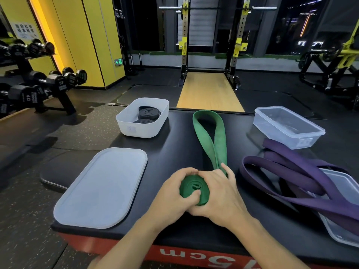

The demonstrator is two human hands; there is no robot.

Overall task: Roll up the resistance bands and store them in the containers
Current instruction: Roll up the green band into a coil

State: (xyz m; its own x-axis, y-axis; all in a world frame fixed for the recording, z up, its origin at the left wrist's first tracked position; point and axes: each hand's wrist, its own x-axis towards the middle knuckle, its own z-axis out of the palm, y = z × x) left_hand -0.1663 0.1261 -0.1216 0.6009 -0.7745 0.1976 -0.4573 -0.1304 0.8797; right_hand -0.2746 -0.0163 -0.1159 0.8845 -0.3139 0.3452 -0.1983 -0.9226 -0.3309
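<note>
Black platform (174, 148): white tub (143, 131), lid (103, 187), green band (220, 140), purple bands (291, 162), clear container (291, 139).

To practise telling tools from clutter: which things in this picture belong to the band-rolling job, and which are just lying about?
Job in hand: green band, part rolled in the grip of left hand and right hand; purple bands; white tub with black rolls; clear box; flat lid.
Lying about: dumbbells; squat rack.

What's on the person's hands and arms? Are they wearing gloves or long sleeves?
No gloves: the left hand and the right hand are both bare. No rings, watch or bracelets show on them. The forearms are bare too, with no sleeves anywhere down to the picture's bottom edge.
</note>
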